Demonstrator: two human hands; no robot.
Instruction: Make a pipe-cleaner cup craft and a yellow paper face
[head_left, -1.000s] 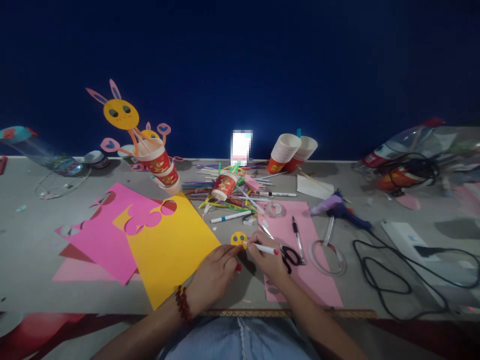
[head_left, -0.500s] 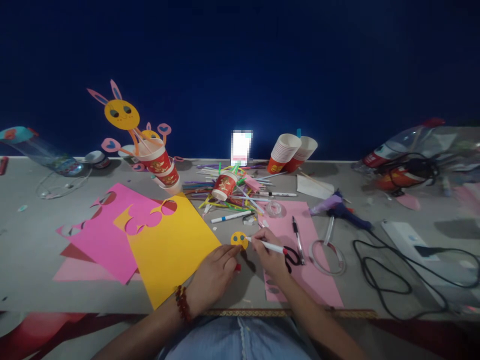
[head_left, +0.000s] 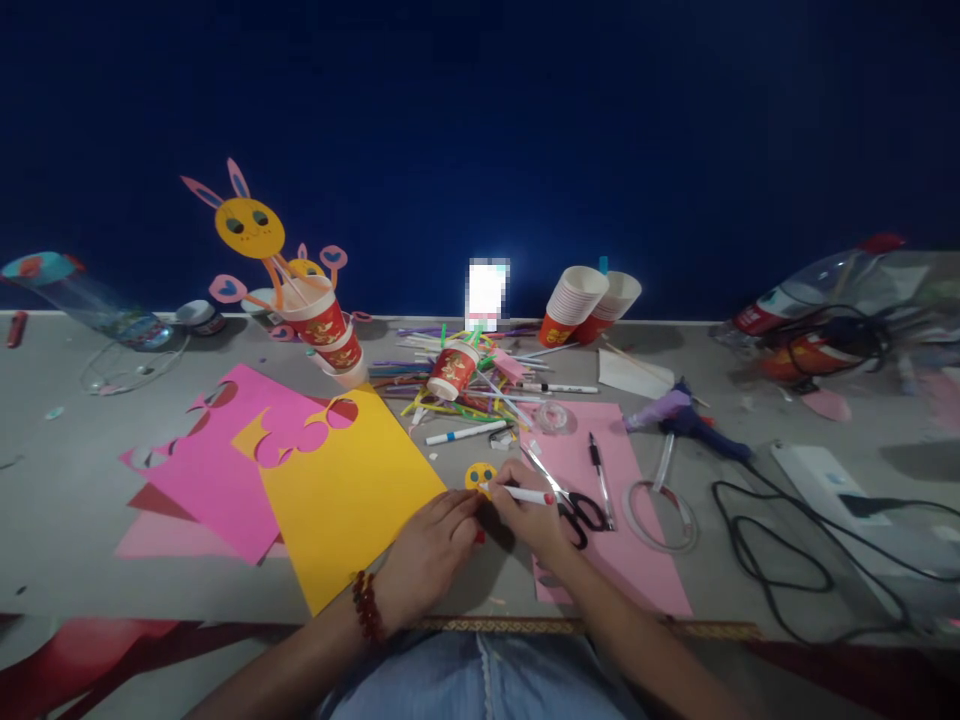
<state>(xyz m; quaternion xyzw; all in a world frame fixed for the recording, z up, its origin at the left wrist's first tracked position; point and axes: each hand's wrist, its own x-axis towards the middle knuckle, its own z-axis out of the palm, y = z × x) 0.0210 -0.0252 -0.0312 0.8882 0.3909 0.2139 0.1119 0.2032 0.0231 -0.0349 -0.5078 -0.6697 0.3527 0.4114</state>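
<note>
A small yellow paper disc (head_left: 480, 474) with two dark eyes lies on the grey table (head_left: 67, 480). My right hand (head_left: 529, 520) is closed round a white marker (head_left: 517, 493) whose tip touches the disc's lower edge. My left hand (head_left: 431, 555) lies beside it, fingertips pressed by the disc, over the corner of a yellow sheet (head_left: 345, 495). Its wrist wears a red bead bracelet (head_left: 366, 606). Black-handled scissors (head_left: 574, 505) lie just right of my right hand on a pink sheet (head_left: 600, 520).
Pink cut sheets (head_left: 217, 470) lie left. A rabbit-faced cup craft (head_left: 315, 315), a heap of coloured straws (head_left: 457, 385), stacked paper cups (head_left: 574, 300), a glue gun (head_left: 686, 420), a tape ring (head_left: 664, 510) and black cables (head_left: 780, 555) are spread around.
My right hand swung the marker down so its tip sits on the disc's lower edge again. My left hand stayed put. The view shifted slightly.
</note>
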